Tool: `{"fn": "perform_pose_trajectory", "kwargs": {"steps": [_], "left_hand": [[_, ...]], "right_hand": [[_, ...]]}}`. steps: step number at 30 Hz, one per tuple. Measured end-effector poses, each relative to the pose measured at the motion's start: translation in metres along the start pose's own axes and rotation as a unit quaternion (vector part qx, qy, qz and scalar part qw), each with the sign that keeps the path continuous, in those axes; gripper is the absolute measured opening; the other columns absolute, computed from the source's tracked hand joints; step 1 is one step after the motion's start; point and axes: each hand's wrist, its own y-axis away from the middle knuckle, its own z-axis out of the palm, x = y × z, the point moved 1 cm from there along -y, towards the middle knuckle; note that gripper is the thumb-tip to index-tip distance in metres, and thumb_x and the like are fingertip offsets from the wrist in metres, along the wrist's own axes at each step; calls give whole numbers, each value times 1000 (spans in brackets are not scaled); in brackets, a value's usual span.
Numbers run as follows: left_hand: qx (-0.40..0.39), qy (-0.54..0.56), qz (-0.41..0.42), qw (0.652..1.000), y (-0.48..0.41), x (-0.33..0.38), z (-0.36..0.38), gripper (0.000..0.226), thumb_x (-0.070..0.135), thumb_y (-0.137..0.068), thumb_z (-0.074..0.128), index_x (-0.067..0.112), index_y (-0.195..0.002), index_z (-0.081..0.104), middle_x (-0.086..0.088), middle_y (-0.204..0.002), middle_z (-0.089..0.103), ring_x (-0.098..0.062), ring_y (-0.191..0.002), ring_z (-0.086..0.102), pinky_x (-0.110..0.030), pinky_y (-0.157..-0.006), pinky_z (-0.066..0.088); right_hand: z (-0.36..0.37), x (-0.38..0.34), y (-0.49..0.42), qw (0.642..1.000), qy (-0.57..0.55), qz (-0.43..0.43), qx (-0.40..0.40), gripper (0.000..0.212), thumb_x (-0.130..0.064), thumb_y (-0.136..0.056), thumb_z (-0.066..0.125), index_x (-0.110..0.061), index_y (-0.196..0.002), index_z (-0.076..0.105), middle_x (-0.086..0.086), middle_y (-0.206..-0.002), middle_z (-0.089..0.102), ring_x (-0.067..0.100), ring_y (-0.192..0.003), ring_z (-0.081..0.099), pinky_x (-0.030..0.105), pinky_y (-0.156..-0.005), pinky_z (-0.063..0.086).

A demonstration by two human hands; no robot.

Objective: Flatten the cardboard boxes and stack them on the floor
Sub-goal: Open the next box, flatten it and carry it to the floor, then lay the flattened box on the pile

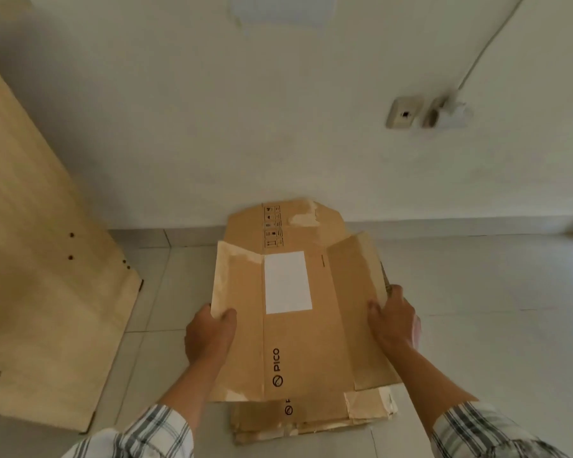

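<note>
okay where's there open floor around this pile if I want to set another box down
Bare tile lies right of the right hand, out to the wall. A narrower strip runs between the wooden panel and the left hand. The middle is crowded: the flattened PICO box covers the cardboard stack.

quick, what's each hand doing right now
Left hand: closed on the left flap of the flattened box.
Right hand: closed on the box's right flap edge.
</note>
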Motion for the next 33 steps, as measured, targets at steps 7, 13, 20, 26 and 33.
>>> {"fn": "perform_pose_trajectory", "kwargs": {"steps": [7,13,20,26,33], "left_hand": [[-52,-44,4,998,-37,-87,96,14,24,-88,58,15,-97,62,-2,-85,64,-17,-67,55,-26,-55,39],[-145,-166,-43,974,-64,-115,120,25,26,-83,56,11,-101,63,-6,-90,65,-24,-74,61,-28,-57,42],[-154,-241,-80,955,-67,-125,122,55,29,-81,61,10,-130,46,-11,-115,61,-31,-92,64,-37,-73,56],[-304,-425,227,822,-31,-131,147,123,57,-72,72,44,-151,-22,2,-158,-37,-34,-151,-15,-62,-118,2],[-365,-528,300,706,-2,-134,182,135,66,-64,77,34,-152,-21,6,-161,-30,-41,-148,-19,-64,-114,20]], "right_hand": [[118,85,-19,999,24,29,-27,34,-26,-96,56,-7,-122,45,18,-111,66,36,-93,65,37,-69,46],[158,111,-22,995,37,58,-66,39,-24,-97,56,-5,-130,45,19,-119,63,36,-103,63,38,-75,46],[167,121,-27,989,102,-7,-109,84,-35,-93,62,-14,-155,9,15,-156,24,35,-137,36,49,-109,36],[202,104,17,822,238,-355,-376,140,-89,-51,63,-42,-149,-25,3,-155,-38,35,-141,-35,72,-107,-14],[225,98,41,809,345,-351,-321,154,-78,-45,77,-38,-144,-33,12,-154,-40,46,-139,-33,81,-103,-2]]}}
